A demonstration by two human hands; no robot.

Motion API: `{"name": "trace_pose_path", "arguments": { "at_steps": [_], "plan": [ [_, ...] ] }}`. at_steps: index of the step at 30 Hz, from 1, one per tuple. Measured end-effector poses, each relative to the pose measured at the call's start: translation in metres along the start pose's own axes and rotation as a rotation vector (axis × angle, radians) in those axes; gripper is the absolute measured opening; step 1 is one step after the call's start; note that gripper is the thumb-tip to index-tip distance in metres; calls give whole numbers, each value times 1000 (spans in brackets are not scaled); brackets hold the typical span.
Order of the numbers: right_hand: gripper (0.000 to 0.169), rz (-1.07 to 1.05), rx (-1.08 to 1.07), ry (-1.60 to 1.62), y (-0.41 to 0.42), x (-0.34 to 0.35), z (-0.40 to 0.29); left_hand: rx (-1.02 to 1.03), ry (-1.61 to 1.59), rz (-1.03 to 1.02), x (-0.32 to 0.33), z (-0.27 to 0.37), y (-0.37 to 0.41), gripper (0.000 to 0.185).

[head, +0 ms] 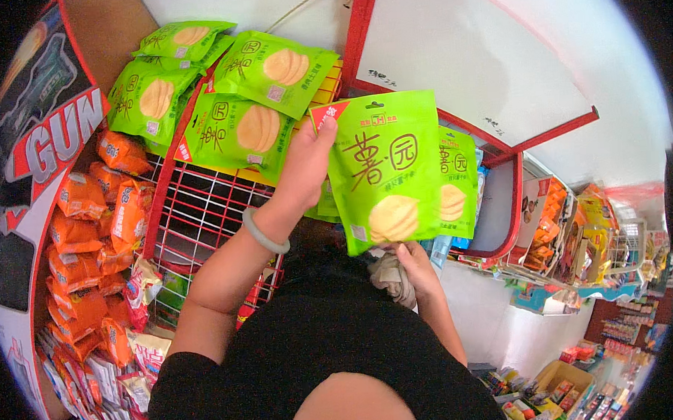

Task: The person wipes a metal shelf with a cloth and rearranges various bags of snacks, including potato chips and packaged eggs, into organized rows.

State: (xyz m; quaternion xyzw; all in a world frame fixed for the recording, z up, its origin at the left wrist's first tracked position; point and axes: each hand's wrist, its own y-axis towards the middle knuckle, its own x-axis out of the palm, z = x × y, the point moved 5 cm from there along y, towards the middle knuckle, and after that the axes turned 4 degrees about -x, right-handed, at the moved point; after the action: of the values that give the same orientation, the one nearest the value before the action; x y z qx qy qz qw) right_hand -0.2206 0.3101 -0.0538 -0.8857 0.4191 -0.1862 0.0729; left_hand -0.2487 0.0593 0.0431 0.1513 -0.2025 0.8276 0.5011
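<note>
My left hand [312, 160] pinches the upper left edge of a green potato-chip bag [385, 168], which hangs upright in front of me. A pale bangle [263, 233] circles my left wrist. Below the bag's lower edge, my right hand [415, 268] grips a crumpled grey-beige cloth [393, 278]. Whether its fingers also touch the bag is unclear. Another green bag [456, 185] stands partly hidden behind the held one. More green chip bags [274, 72] lie to the left on the red wire rack, one of them [237, 130] beside my left forearm.
Orange snack packets [75, 232] are piled at the left beside a printed cardboard box [57, 137]. A red-framed wire rack [201, 204] lies before me. On the right are a red-edged bin [502, 203], boxes of orange packets [546, 229] and shelves of goods. A white panel [442, 53] stands behind.
</note>
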Motion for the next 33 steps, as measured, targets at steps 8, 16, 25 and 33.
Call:
{"name": "trace_pose_path", "arguments": {
  "at_steps": [8,16,25,33],
  "plan": [
    [35,130,-34,-196,24,51,-70,-28,-396,139,-42,38,-38,38],
    [33,-129,-270,-367,123,137,-103,303,-185,489,-162,91,-28,35],
    [52,-144,-414,-578,216,165,-54,841,1122,503,-123,117,-35,53],
    [41,-315,-249,-574,98,86,-127,328,1748,353,-119,59,3,66]
  ]
}}
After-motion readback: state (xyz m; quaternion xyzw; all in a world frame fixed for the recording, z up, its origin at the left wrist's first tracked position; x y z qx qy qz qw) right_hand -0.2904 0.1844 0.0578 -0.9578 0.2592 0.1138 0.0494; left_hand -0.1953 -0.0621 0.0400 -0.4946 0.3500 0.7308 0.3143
